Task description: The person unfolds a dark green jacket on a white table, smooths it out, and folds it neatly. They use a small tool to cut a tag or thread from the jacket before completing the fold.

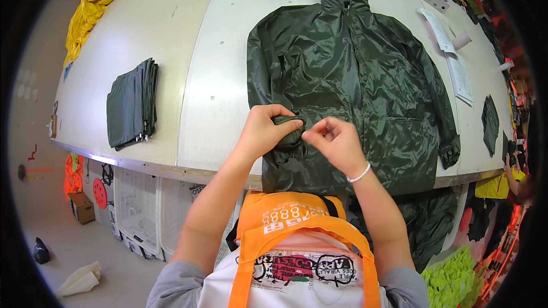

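A dark green, shiny jacket (388, 74) lies spread on the table in front of me, its collar at the far side and its hem along the near edge. My left hand (264, 132) is closed round the bunched end of the jacket's left-side sleeve (292, 134), thumb on top. Just right of that cuff, my right hand (339, 144) is held in a pinch above the jacket front. Whatever lies between its fingertips is too small to make out. The other sleeve (436, 100) rests straight along the jacket's right side.
To the left sits a stack of folded dark green garments (132, 105). Yellow fabric (97, 8) is heaped at the far left. Paper sheets (451, 60) and a small dark green piece (490, 124) lie to the right. White crates (137, 205) stand below the table edge (154, 166).
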Motion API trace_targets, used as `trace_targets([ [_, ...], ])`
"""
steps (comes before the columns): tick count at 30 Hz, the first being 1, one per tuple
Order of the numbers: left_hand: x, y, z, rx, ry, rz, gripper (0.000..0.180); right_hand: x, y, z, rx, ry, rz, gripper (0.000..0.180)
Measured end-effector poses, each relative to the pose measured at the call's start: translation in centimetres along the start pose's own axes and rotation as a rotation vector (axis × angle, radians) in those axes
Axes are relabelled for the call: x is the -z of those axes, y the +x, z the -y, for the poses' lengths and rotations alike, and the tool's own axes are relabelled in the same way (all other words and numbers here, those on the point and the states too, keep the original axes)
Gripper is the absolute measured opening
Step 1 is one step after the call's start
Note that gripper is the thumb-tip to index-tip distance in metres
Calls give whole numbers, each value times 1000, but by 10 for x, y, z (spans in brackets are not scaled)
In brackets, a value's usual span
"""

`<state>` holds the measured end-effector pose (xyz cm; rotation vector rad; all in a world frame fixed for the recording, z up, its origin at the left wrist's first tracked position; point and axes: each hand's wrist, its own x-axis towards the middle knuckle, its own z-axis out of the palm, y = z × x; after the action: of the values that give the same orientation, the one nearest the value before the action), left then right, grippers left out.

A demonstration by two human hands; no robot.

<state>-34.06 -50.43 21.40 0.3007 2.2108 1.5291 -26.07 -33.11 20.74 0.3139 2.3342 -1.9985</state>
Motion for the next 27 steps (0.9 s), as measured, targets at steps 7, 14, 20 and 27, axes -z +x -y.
trace_targets([
  [7, 1, 14, 4, -61, 76, -36, 19, -9, 6, -6, 28, 144, 45, 9],
  [14, -9, 17, 16, -378, 405, -297, 28, 1, 15, 2, 5, 170, 78, 11],
  [20, -13, -4, 5, -679, 271, -489, 21, 2, 23, 4, 30, 157, 40, 12],
  [27, -32, -10, 10, -711, 360, -380, 14, -6, 21, 16, 75, 73, -10, 12],
])
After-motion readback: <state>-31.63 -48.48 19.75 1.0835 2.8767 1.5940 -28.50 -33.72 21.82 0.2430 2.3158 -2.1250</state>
